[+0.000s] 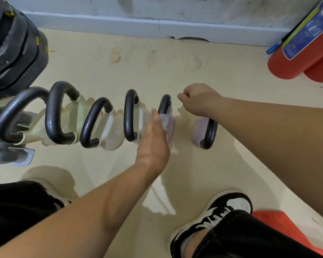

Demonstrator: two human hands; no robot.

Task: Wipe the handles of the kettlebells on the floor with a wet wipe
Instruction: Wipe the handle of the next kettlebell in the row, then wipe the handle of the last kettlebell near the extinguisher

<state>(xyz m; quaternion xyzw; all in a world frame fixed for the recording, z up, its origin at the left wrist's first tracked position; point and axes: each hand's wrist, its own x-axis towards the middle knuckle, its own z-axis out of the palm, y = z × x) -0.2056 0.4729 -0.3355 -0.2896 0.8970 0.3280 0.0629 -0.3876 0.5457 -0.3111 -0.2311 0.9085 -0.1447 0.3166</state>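
Several kettlebells stand in a row on the cream floor, each with a black handle and a pale body. My left hand reaches to the fifth kettlebell's handle and presses a whitish wet wipe against its near side; the hand is blurred. This kettlebell's pinkish body is mostly hidden behind the hand. My right hand hovers as a closed fist just right of that handle, with nothing visible in it. Under my right forearm sits the last, pink kettlebell with its handle.
Black weight plates are stacked at the far left. Two red fire extinguishers lie at the back right by the wall's baseboard. My black-and-white shoe is in the foreground, an orange object beside it.
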